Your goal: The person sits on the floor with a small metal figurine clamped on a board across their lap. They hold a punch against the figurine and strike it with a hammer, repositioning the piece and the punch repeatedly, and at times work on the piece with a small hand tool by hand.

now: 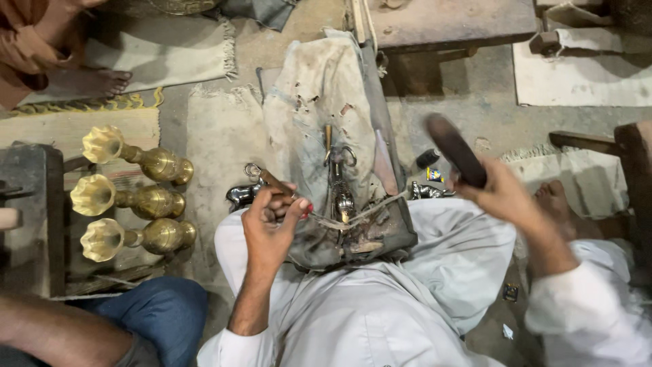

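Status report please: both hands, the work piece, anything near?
Left hand grips a thin tool. Right hand holds dark mallet raised. Metal piece on padded cloth. Three brass vases left.

Three shiny gold vases [132, 199] lie side by side on the floor, their wavy mouths pointing left. A pale rug [163, 51] lies at the top left, with a bare foot [95, 81] on it. A knee in blue jeans [159, 316] shows at the bottom left. A dark wooden block [448, 24] sits at the top.

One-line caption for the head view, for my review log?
Seated on the floor, left hand steadies a chisel on a metal piece while right hand raises a mallet; three brass vases lie nearby.
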